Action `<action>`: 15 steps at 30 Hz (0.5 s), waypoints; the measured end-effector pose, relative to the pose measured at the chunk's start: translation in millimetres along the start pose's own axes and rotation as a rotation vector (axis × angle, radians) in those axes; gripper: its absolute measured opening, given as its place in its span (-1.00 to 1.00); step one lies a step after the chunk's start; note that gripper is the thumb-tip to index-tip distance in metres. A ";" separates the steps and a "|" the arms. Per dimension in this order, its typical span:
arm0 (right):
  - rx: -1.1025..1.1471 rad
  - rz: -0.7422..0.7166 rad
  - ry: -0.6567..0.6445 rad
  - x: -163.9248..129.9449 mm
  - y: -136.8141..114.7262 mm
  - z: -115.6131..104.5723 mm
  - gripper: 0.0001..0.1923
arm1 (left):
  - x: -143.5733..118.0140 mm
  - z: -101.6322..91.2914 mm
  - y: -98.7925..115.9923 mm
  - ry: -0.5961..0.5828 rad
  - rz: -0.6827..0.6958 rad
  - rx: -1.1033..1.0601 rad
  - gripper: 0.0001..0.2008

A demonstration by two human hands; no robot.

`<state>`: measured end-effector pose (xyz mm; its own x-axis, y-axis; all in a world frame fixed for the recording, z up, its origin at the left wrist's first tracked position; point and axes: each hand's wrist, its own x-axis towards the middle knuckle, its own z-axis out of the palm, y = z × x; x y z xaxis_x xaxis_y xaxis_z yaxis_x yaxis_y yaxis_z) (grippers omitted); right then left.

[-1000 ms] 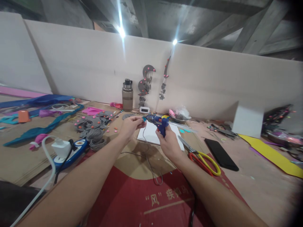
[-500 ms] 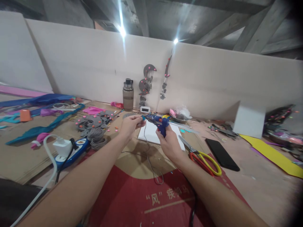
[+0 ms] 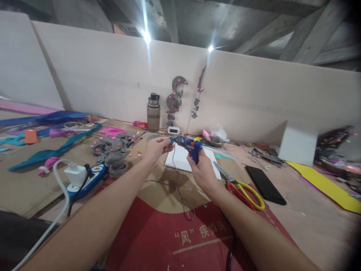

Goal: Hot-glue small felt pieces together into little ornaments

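My right hand (image 3: 203, 165) is wrapped round the handle of a blue glue gun (image 3: 194, 148), its nozzle pointing left. A clear glue stick (image 3: 218, 150) sticks out of the gun's back. My left hand (image 3: 155, 150) pinches a small teal piece (image 3: 171, 139) right at the nozzle tip; whether they touch I cannot tell. From that piece a grey string (image 3: 175, 169) hangs down and trails in a loop over the red and tan cardboard (image 3: 158, 241). White paper (image 3: 180, 162) lies beneath the gun.
Scissors (image 3: 244, 192) with red and yellow handles and a black phone (image 3: 265, 184) lie right of my right arm. Grey yarn (image 3: 115, 160) and a blue power strip (image 3: 93, 180) sit at left. A bottle (image 3: 153, 113) stands by the white wall board (image 3: 113, 75).
Both hands keep almost the same place, with the nozzle still at the teal piece. The whole view has shifted very slightly.
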<state>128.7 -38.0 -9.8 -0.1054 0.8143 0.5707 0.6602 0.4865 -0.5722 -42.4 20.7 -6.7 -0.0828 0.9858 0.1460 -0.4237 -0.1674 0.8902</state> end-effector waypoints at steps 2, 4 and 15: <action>0.001 0.001 0.003 0.0 0.1 0.4 -0.70 | -0.7 0.8 0.6 0.001 -0.005 -0.005 -0.83; -0.003 0.002 0.005 0.0 0.0 0.6 -0.70 | -0.8 1.1 0.6 -0.011 -0.004 -0.012 -0.83; -0.005 0.009 -0.004 -0.5 -0.7 0.3 -0.69 | -2.0 1.1 2.4 -0.001 -0.018 -0.022 -0.84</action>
<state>128.0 -38.7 -9.9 -0.1029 0.8200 0.5631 0.6650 0.4777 -0.5741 -42.2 18.4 -4.4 -0.0739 0.9887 0.1303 -0.4452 -0.1496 0.8828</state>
